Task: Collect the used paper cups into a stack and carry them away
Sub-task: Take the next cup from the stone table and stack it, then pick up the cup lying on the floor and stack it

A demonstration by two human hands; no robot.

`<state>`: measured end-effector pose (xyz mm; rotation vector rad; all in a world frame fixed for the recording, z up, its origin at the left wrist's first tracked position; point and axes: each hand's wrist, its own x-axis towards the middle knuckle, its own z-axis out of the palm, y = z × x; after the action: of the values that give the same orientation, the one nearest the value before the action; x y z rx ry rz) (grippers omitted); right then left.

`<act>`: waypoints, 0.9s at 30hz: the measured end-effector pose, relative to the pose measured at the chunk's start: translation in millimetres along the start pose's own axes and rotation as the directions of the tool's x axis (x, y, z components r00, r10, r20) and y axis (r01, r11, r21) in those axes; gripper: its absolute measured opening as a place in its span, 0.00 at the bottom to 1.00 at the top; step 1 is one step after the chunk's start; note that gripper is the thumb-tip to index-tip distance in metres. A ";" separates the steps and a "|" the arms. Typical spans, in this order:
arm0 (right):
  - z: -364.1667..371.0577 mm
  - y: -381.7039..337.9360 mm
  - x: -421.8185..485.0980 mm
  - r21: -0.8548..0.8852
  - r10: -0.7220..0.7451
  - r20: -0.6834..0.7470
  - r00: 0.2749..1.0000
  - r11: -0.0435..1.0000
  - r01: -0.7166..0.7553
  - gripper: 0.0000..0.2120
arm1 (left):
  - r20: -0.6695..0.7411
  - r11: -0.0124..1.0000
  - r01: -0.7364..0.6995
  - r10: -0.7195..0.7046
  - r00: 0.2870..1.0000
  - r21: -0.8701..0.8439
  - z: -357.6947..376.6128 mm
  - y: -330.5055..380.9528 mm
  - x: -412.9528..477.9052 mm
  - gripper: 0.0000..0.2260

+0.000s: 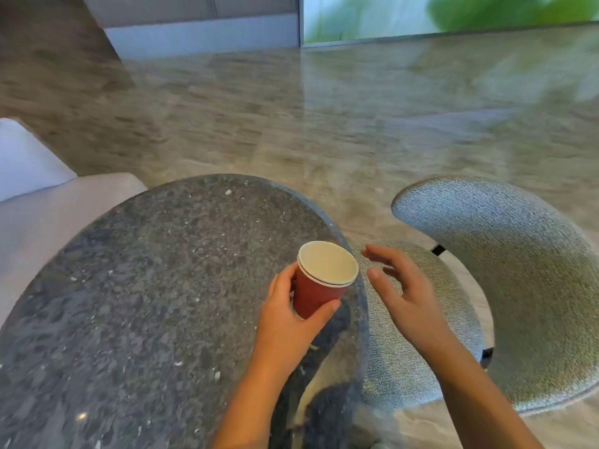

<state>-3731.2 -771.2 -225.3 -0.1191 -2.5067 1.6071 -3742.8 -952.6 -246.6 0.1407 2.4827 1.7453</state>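
The left hand (285,315), just right of the middle of the frame, grasps the red paper cups (319,286), fingers curled round the far side and thumb pressed against the near side. Two white rims sit one just above the other at the top, so one cup is nested inside another, and the inside shows pale and dry. The cups lean a little toward the upper left. Their base is hidden behind the thumb, so it cannot be told whether they rest on the table or are held just above it.

The right hand (405,293) is released and holds nothing. Its fingers are loosely spread and point toward the cups, near the rims but apart from them.

The cups are over the right edge of a round table (146,286) of dark grey speckled stone, which fills the lower left of the frame. Both forearms come in from the bottom edge, the left one crossing the table top.

To the right, just beside the table, stands a chair (518,270) covered in nubbly grey-green fabric with a curved back. The right hand is above its seat.

At the left edge a pale sofa (48,215) is partly behind the table, with a white cushion (22,157) on it.

The floor (324,124) is glossy, veined stone in brown and grey. In the upper middle is a light grey wall (201,34), and in the upper right a window (453,14) shows blurred green.
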 end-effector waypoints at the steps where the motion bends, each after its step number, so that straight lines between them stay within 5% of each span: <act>1: -8.1 3.4 -3.9 -0.051 -0.015 -0.051 0.999 0.999 0.013 0.17 | 0.024 1.000 -0.007 0.007 1.000 -0.005 6.9 2.7 2.2 0.27; 6: -61.8 23.2 -36.2 -0.396 -0.105 -0.238 0.966 0.918 0.002 0.18 | 0.181 0.998 -0.050 0.058 0.982 -0.043 61.3 23.8 8.0 0.26; 10: -105.1 37.2 -76.3 -0.497 -0.101 -0.354 0.930 0.862 -0.096 0.18 | 0.314 0.994 -0.066 0.090 0.945 -0.086 111.0 40.6 -3.4 0.27; 16: -173.1 53.1 -151.1 -0.518 -0.041 -0.497 0.867 0.815 -0.258 0.17 | 0.425 0.986 -0.127 0.161 0.891 -0.107 192.5 72.3 -44.0 0.26; 27: -292.3 73.7 -310.0 -0.455 0.010 -0.756 0.655 0.711 -0.536 0.14 | 0.667 0.954 -0.185 0.296 0.684 -0.234 335.2 148.6 -166.0 0.23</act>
<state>-3375.6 -526.3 -201.3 -1.0756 -2.2792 0.4328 -3530.0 -612.6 -214.2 0.9670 1.8178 1.5394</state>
